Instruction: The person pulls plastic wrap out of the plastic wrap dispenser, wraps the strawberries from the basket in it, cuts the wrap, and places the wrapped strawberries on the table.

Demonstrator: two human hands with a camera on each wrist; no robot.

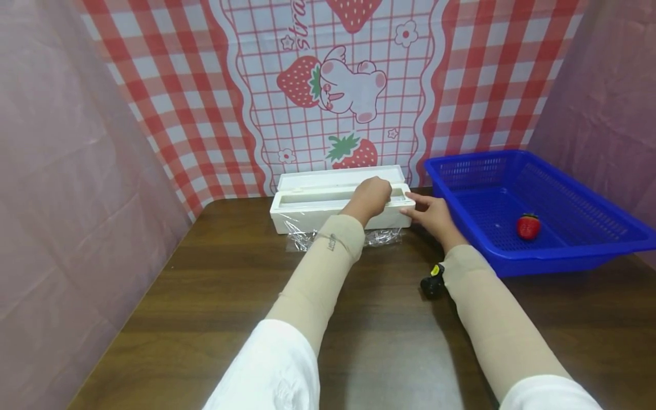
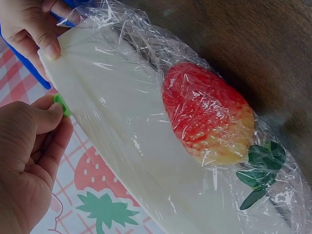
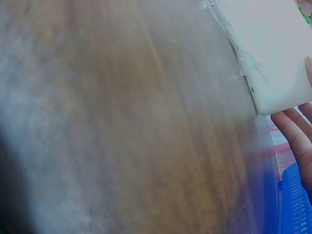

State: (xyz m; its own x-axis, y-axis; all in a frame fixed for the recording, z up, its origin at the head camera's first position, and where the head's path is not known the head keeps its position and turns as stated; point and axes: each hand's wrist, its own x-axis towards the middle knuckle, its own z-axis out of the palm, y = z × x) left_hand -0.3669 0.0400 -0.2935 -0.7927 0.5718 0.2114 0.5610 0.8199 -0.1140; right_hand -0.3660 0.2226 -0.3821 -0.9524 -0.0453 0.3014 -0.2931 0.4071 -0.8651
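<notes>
A long white plastic-wrap box (image 1: 294,221) lies at the back of the table with its lid (image 1: 338,177) raised. My left hand (image 1: 368,199) is over the right part of the box, and thumb and fingers pinch a small green slide cutter (image 2: 60,104) at its edge. With thumb in front and fingers at the end, my right hand (image 1: 434,217) grips the box's right end. Clear plastic wrap (image 2: 131,126) hangs down the box's front. Against that side lies a large red-and-yellow strawberry (image 2: 204,109) with green leaves, under the wrap; my left forearm hides it in the head view.
A blue plastic basket (image 1: 512,256) stands to the right, close to my right hand, with a small red strawberry (image 1: 528,226) inside. A red checked cloth (image 1: 195,102) hangs behind the box. On my right wrist sits a black device (image 1: 433,285).
</notes>
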